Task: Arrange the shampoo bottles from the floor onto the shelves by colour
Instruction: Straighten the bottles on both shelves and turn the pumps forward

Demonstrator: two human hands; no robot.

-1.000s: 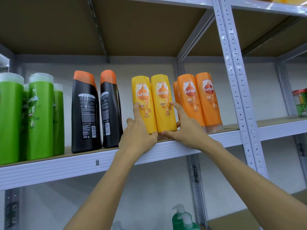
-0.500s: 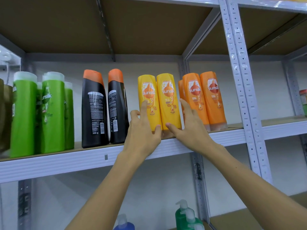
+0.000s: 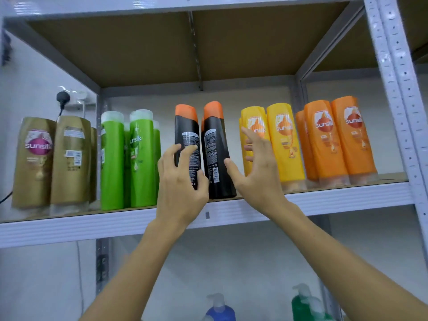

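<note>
Both hands are now shifting off the yellow bottles (image 3: 284, 140) toward the black bottles (image 3: 214, 149) on the shelf (image 3: 347, 195) — left hand (image 3: 180, 181) and right hand (image 3: 257, 174) are flanking them, each grip spreading open, holding nothing.

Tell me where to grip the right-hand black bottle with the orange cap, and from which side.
Take the right-hand black plastic bottle with the orange cap around its flat-sided middle, coming from the front over the grey shelf edge. It stands upright, leaning slightly, close beside its twin, so fingers probably fit best on its right flank, where the open right hand already is.
</note>
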